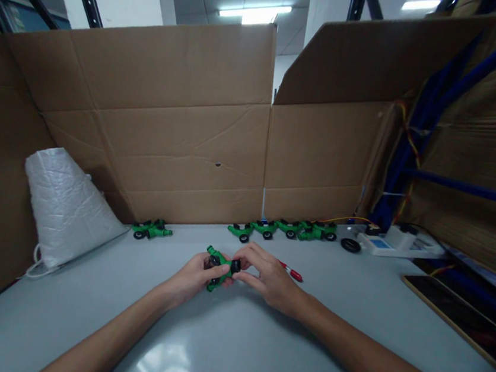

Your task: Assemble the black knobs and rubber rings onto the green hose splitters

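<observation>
Grn toy pc (225, 262) w/ blk wheels, angled, held over gry tbl (256, 348).

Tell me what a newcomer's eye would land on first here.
First, the bright green-and-black piece at the middle of the view, held in the left hand with the right hand at its black end. Next, the bulky white bag at the left, beside the cardboard wall. Then the row of similar green pieces along the table's back edge, right of centre.
</observation>
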`<action>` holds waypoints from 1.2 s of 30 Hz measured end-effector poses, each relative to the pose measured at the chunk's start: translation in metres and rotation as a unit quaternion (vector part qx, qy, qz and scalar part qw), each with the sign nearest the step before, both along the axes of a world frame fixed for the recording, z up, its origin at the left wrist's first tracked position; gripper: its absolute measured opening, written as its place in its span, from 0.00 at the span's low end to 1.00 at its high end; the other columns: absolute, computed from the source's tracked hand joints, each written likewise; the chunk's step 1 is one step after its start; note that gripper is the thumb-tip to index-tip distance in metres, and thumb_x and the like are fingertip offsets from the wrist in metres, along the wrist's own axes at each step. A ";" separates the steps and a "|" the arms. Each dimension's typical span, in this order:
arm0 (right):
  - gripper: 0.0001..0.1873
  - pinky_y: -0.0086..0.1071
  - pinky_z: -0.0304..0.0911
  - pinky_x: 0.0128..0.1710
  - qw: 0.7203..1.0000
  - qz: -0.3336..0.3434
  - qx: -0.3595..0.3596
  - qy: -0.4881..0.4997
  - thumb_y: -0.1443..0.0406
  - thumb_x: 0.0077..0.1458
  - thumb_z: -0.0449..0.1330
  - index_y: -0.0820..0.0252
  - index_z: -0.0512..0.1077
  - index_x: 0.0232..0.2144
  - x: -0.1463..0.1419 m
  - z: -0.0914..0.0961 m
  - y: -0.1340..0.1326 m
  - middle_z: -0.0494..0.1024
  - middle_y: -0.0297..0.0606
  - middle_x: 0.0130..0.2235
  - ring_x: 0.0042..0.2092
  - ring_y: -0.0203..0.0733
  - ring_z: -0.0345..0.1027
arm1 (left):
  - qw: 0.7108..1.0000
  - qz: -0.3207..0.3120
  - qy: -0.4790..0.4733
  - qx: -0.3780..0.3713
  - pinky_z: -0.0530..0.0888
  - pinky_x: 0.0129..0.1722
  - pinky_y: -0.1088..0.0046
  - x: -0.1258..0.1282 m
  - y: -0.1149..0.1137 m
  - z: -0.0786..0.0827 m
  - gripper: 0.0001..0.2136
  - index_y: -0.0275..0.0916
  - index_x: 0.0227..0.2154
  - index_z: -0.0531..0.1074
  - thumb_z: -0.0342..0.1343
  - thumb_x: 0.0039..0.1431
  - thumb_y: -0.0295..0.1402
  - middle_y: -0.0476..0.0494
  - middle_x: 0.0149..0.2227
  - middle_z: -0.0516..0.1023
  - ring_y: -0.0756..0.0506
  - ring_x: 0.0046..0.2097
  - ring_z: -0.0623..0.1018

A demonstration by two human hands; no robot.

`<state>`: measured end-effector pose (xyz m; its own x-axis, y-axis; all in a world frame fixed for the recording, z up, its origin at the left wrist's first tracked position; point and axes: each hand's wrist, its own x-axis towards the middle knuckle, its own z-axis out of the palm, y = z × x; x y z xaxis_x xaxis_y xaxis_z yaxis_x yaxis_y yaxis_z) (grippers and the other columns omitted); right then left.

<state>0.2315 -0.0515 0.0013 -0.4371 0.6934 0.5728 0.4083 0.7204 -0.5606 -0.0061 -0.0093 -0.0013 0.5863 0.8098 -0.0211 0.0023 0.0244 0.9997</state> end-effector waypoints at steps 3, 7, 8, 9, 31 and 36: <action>0.08 0.40 0.69 0.52 1.000 -0.004 0.000 -0.006 0.66 0.70 0.63 0.55 0.72 0.50 0.000 0.001 -0.001 0.75 0.40 0.48 0.47 0.45 0.72 | 1.000 -0.005 -0.020 -0.015 0.70 0.40 0.71 0.001 -0.001 0.002 0.24 0.32 0.46 0.81 0.74 0.56 0.47 0.37 0.38 0.83 0.44 0.38 0.80; 0.08 0.40 0.69 0.51 1.000 -0.015 0.013 0.000 0.65 0.70 0.62 0.55 0.73 0.51 0.000 0.000 0.000 0.75 0.41 0.47 0.47 0.46 0.72 | 0.998 -0.010 -0.042 -0.052 0.72 0.42 0.70 0.002 -0.003 0.007 0.25 0.32 0.48 0.80 0.73 0.58 0.47 0.35 0.40 0.83 0.44 0.39 0.81; 0.09 0.40 0.69 0.51 1.000 -0.021 0.020 0.006 0.65 0.70 0.63 0.55 0.73 0.51 0.000 0.000 0.001 0.75 0.41 0.47 0.47 0.47 0.72 | 0.997 -0.013 -0.050 -0.060 0.73 0.44 0.69 0.001 -0.004 0.008 0.25 0.32 0.49 0.80 0.73 0.58 0.47 0.35 0.41 0.83 0.44 0.40 0.81; 0.09 0.41 0.69 0.51 0.999 -0.028 0.027 0.013 0.64 0.70 0.63 0.55 0.73 0.51 0.000 -0.001 0.002 0.75 0.41 0.47 0.47 0.47 0.72 | 0.996 -0.017 -0.058 -0.069 0.74 0.46 0.68 0.001 -0.004 0.009 0.25 0.32 0.49 0.80 0.73 0.58 0.47 0.34 0.42 0.83 0.43 0.41 0.81; 0.07 0.42 0.65 0.47 0.938 -0.178 0.037 -0.294 0.61 0.67 0.66 0.60 0.77 0.40 0.018 -0.017 0.014 0.80 0.47 0.43 0.48 0.56 0.72 | 0.989 0.110 -0.077 -0.057 0.65 0.26 0.76 -0.002 0.011 0.003 0.19 0.35 0.40 0.71 0.65 0.65 0.48 0.40 0.39 0.80 0.51 0.31 0.76; 0.10 0.48 0.61 0.52 0.924 -0.229 0.058 -0.301 0.59 0.67 0.65 0.60 0.77 0.43 0.016 -0.015 0.012 0.80 0.50 0.46 0.52 0.59 0.70 | 0.989 0.119 -0.073 -0.054 0.65 0.25 0.76 0.000 0.010 0.001 0.20 0.34 0.39 0.71 0.66 0.65 0.48 0.40 0.38 0.80 0.51 0.30 0.75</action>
<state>0.2474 -0.0395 -0.0135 -0.3773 0.8332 0.4042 0.8974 0.4368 -0.0628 -0.0065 0.0011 0.0002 0.3826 0.9229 -0.0440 -0.1613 0.1137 0.9803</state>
